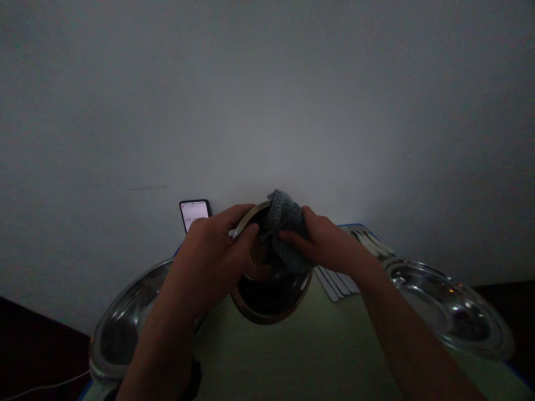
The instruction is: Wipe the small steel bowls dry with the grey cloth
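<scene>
Both of my hands are around a shiny metal bowl (267,317) that is tilted above the table. My left hand (221,245) grips its upper left rim, thumb on the inside and fingers on the outside. A dark checked cloth (286,217) is bunched in my right hand (321,239) and folds over the bowl's upper right rim. The thumb of my right hand presses the cloth toward the inside of the bowl. Some of the fingers behind the rim and cloth are hidden.
A larger metal bowl (121,323) stands at the left, partly behind my forearm. An oval metal dish (443,306) lies at the right. Several pieces of flatware (334,283) lie on the greenish table (284,356). A lit phone (194,214) leans by the wall (267,111).
</scene>
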The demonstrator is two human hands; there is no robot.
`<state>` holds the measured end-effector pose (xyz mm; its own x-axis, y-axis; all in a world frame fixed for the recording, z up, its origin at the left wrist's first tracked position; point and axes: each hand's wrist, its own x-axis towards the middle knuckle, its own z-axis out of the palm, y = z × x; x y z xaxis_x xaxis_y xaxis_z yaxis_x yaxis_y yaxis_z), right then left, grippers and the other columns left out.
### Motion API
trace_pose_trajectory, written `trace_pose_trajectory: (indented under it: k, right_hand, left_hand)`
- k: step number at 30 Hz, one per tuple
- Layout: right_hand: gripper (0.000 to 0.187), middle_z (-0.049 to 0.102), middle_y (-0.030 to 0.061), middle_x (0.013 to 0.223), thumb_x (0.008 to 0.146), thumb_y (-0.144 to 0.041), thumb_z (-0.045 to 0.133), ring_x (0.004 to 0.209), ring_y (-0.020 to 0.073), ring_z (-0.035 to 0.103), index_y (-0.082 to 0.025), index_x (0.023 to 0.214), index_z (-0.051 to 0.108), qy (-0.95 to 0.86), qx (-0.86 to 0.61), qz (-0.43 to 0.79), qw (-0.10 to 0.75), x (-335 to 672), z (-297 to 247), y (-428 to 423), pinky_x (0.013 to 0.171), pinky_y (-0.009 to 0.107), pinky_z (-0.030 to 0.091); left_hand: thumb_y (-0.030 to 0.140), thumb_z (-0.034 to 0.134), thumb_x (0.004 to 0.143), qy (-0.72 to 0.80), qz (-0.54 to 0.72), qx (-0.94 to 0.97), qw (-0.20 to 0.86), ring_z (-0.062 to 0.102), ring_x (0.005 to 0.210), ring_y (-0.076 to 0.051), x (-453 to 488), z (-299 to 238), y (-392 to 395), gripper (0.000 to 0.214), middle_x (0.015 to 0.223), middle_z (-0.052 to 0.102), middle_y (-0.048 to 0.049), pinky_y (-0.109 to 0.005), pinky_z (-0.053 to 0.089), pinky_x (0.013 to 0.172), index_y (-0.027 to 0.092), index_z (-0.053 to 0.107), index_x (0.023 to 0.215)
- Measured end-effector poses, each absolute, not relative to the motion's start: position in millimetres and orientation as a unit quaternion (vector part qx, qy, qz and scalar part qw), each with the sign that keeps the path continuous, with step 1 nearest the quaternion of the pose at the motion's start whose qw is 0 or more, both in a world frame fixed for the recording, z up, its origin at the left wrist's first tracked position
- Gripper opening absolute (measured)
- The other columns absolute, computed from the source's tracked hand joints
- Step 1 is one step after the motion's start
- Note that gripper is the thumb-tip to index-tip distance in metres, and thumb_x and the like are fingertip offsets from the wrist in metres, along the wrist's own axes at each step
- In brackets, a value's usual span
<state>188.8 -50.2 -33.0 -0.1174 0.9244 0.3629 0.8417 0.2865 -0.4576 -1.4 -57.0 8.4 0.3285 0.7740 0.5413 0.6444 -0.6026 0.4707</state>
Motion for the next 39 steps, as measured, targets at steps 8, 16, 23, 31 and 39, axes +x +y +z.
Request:
trace_pose_trajectory:
  k: [8,16,23,31,39]
  right_hand:
    - [0.034,0.06,0.0016,0.065,0.086,-0.048,0.048,0.058,0.0132,0.051,-0.018,0.075,0.059,-0.679,-0.558,-0.014,0.477,186.0,-35.8,-30.5,0.057,0.026,0.033]
    - [0.03,0.07,0.008,0.092,0.081,-0.041,0.053,0.078,0.0172,0.064,-0.015,0.095,0.06,-0.415,-0.385,0.42,0.71,130.6,-66.7,-8.9,0.07,0.03,0.05]
    - [0.031,0.068,0.0104,0.101,0.077,-0.032,0.057,0.09,0.0202,0.063,-0.014,0.101,0.061,-0.507,-0.443,0.27,0.688,162.3,-56.4,-4.1,0.08,0.036,0.049]
    - [0.017,0.066,-0.0004,0.078,0.079,-0.019,0.055,0.07,0.0141,0.058,-0.018,0.093,0.065,-0.71,-0.468,0.03,0.526,196.0,-16.8,-38.0,0.067,0.026,0.045]
    - [0.027,0.064,0.0001,0.069,0.08,-0.045,0.057,0.065,0.0149,0.056,-0.019,0.081,0.065,-0.547,-0.487,-0.004,0.681,177.2,-28.5,-29.3,0.061,0.027,0.045]
  left_hand:
    - [0.024,0.06,0.08,0.382,0.5,0.762,0.155,0.067,0.078,-0.016,-11.4,-2.0,-38.5,0.025,0.088,0.073,0.0027,-0.025,0.052,0.07,0.026,0.07,0.103]
    - [0.021,0.054,0.086,0.354,0.747,0.563,-0.032,0.057,0.109,-0.015,36.1,-38.2,-30.7,0.033,0.119,0.062,-0.0011,-0.029,0.046,0.094,0.022,0.055,0.119]
    - [0.029,0.052,0.082,0.472,0.563,0.667,0.125,0.066,0.083,-0.017,10.7,-18.5,-29.0,0.047,0.112,0.062,-0.0068,-0.026,0.053,0.064,0.023,0.04,0.128]
    - [0.052,0.04,0.084,0.526,0.244,0.81,0.086,0.063,0.062,-0.023,-19.4,4.9,-45.7,0.04,0.067,0.068,-0.0062,-0.033,0.046,0.053,0.02,0.064,0.078]
    - [0.047,0.047,0.085,0.484,0.393,0.771,0.126,0.065,0.069,-0.02,-8.4,5.8,-52.6,0.034,0.078,0.072,-0.0034,-0.031,0.049,0.057,0.02,0.067,0.085]
